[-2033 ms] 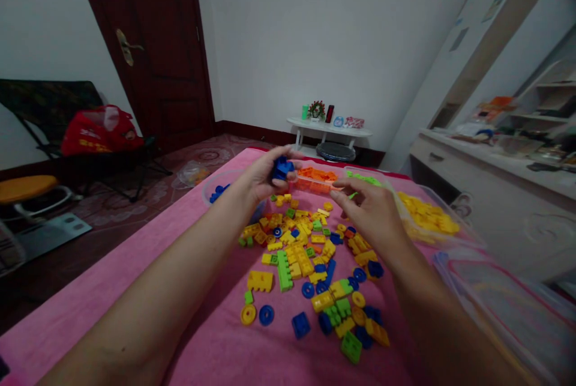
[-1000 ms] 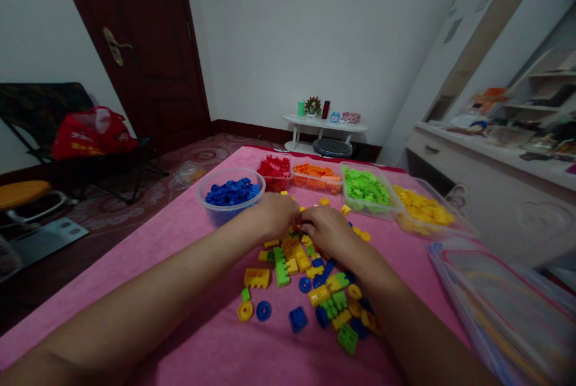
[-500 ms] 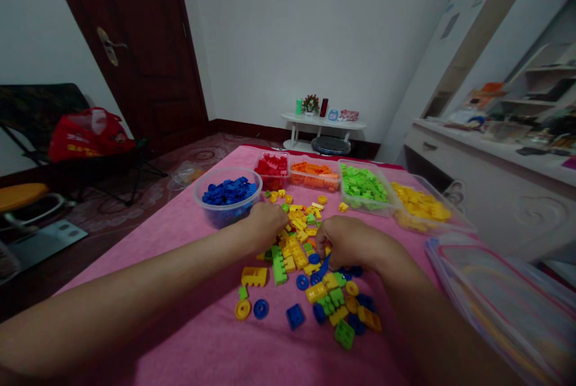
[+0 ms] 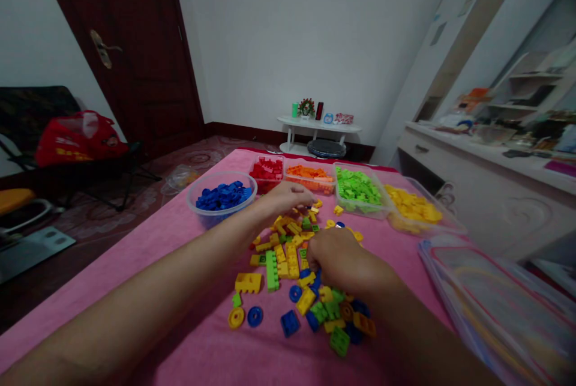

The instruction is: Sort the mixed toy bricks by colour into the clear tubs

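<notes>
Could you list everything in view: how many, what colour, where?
Cloth: 1, pink, foreground.
Round tub: 1, clear, cloth's far left, holding blue bricks.
Boxes: 4, clear, far edge and right, holding red bricks, orange bricks, green bricks, yellow bricks.
Pile: many pieces, mostly yellow, green, blue, centre.
Lids: several, clear, right.
Door: 1, dark red, back left.
Chair: 1, dark, left.
Bag: 1, red, on chair.
Stool: 1, orange seat, left.
Slab: 1, pale, left floor.
Plastic bag: 1, clear, left floor.
Side table: 1, white, back wall.
Ornaments: 5, mixed colours, on side table.
Round thing: 1, black, beneath.
Cabinet: 1, white, right, clutter atop.
Left hand: 1, bare, pile's far side.
Right hand: 1, bare, pile's right.
</notes>
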The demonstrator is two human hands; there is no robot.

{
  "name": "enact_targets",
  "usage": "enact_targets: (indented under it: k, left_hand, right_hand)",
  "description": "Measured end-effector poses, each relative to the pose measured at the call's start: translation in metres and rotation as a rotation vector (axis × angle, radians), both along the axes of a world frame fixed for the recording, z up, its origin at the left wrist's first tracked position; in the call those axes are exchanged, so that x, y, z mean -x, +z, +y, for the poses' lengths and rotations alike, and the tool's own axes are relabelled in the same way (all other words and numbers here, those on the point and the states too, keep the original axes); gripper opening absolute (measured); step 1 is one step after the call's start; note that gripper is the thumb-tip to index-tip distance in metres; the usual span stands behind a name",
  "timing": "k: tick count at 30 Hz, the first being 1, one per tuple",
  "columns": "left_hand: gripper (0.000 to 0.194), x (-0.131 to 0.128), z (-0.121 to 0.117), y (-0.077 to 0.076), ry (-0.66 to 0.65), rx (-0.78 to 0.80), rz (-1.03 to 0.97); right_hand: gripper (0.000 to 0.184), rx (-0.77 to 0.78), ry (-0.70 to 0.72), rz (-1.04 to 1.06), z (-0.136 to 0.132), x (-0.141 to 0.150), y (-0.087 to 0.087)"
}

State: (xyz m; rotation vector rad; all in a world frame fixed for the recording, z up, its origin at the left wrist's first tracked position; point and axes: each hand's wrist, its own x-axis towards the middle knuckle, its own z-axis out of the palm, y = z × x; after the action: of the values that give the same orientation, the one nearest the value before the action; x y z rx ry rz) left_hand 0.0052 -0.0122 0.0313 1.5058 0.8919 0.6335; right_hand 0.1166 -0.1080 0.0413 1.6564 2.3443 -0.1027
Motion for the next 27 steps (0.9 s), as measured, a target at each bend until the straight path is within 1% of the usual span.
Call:
enact_targets:
  k: [2,4,6,8,11,13,14,16,17,19,21,22,25,26,27]
  left_hand:
    - [0.015,-0.006,0.005,-0.002,0.053,0.301,-0.262]
    - [0.015,-0.007,0.009,-0.006,0.079,0.519,-0.431]
    - [0.016,-0.005,0.012,-0.015,0.064,0.648,-0.495]
    - [0.021,-0.004,0.012,-0.024,0.021,0.708,-0.482]
    - [0.036,-0.005,0.007,-0.034,-0.098,0.745,-0.419]
    - [0.044,-0.008,0.0,-0.036,-0.167,0.761,-0.413]
    - [0.046,-0.01,-0.003,-0.037,-0.179,0.767,-0.426]
    - [0.041,-0.014,-0.01,-0.036,-0.176,0.777,-0.462]
    - [0.036,-0.015,-0.012,-0.035,-0.162,0.781,-0.473]
    - [0.025,-0.015,-0.014,-0.035,-0.123,0.784,-0.473]
    - [0.016,-0.014,-0.013,-0.035,-0.089,0.774,-0.458]
    - [0.014,-0.014,-0.012,-0.035,-0.082,0.761,-0.45]
    - [0.012,-0.012,-0.009,-0.036,-0.071,0.651,-0.427]
    - [0.011,-0.011,-0.008,-0.037,-0.057,0.591,-0.415]
    - [0.01,-0.011,-0.007,-0.038,-0.041,0.529,-0.401]
  right_hand:
    - [0.023,0.056,-0.016,-0.032,0.001,-0.007,0.0]
    - [0.021,0.078,-0.02,0.039,0.004,-0.021,0.002]
    - [0.019,0.064,-0.018,0.154,0.007,-0.038,0.006]
    - [0.016,-0.014,-0.04,0.286,0.011,-0.052,0.012]
    - [0.016,-0.196,-0.127,0.495,0.017,-0.057,0.017]
    - [0.018,-0.296,-0.156,0.64,0.02,-0.052,0.018]
    - [0.019,-0.318,-0.156,0.694,0.021,-0.05,0.019]
    - [0.018,-0.334,-0.159,0.703,0.021,-0.051,0.019]
    - [0.017,-0.325,-0.174,0.646,0.02,-0.054,0.02]
    - [0.016,-0.255,-0.239,0.453,0.019,-0.065,0.019]
    - [0.016,-0.103,-0.321,0.277,0.017,-0.077,0.015]
    - [0.017,-0.008,-0.363,0.229,0.017,-0.082,0.012]
    - [0.014,0.258,-0.452,0.242,0.017,-0.09,0.002]
    - [0.013,0.312,-0.456,0.259,0.018,-0.091,-0.001]
    - [0.013,0.328,-0.446,0.262,0.018,-0.09,-0.002]
